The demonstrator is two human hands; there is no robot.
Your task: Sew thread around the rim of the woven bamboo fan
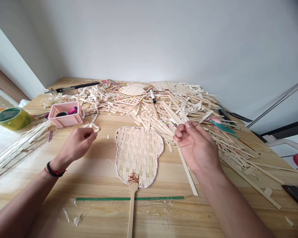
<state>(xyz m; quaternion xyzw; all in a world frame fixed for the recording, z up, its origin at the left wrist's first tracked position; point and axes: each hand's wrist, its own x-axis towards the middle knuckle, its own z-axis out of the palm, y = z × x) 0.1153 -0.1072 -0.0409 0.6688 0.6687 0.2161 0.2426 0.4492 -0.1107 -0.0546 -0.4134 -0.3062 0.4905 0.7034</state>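
Note:
A woven fan [139, 153] of pale strips lies flat on the wooden table, its handle [131, 211] toward me and brown thread bound where the two meet. Left of the fan, my left hand [77, 142] is closed, and its curled fingers hide whatever they may hold; a white ribbon loop [91, 126] shows just beyond them. My right hand [196, 140], to the right of the fan, is raised palm up with fingers pinched. A small dark pointed tip [173, 123] sticks out by those fingers, too small to name.
Loose strips [149, 114] heap across the back and right, with a marker [153, 96] and more woven pieces [132, 89]. A pink basket [66, 114] and tape rolls [13, 118] stand at the left. A green strip [104, 199] crosses beneath the handle. Scissors [234, 115] lie back right.

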